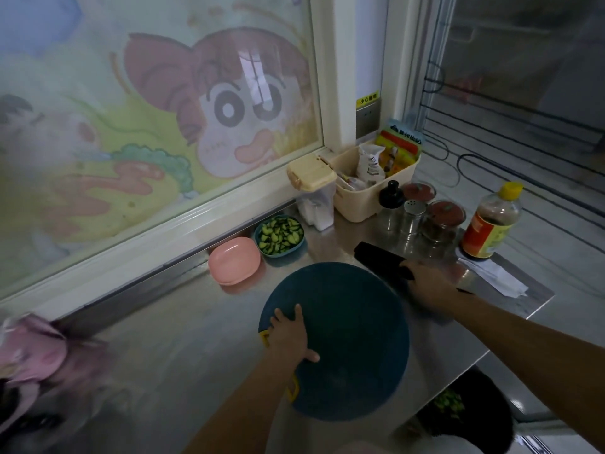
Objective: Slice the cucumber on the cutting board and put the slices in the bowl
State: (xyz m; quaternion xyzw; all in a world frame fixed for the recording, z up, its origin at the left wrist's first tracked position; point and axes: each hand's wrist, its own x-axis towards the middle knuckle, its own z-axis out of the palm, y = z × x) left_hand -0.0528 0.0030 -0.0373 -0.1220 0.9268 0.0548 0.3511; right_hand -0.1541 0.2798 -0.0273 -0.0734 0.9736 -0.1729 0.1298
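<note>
The round dark blue cutting board [347, 342] lies on the steel counter with nothing on it. My left hand [289, 335] rests on its left edge, fingers and thumb spread over the surface. My right hand [429, 280] is just past the board's right rim and grips a black knife [379, 260] that points up and to the left; the hand is blurred. A teal bowl [262, 239] full of green cucumber slices [280, 237] stands behind the board against the window ledge.
A pink dish [234, 260] sits left of the bowl. Jars, a shaker and a sauce bottle [491, 221] crowd the back right beside a cream caddy [360, 198]. A dark bin with green scraps [451, 404] stands below the counter's right edge. Pink cloth [29, 348] lies far left.
</note>
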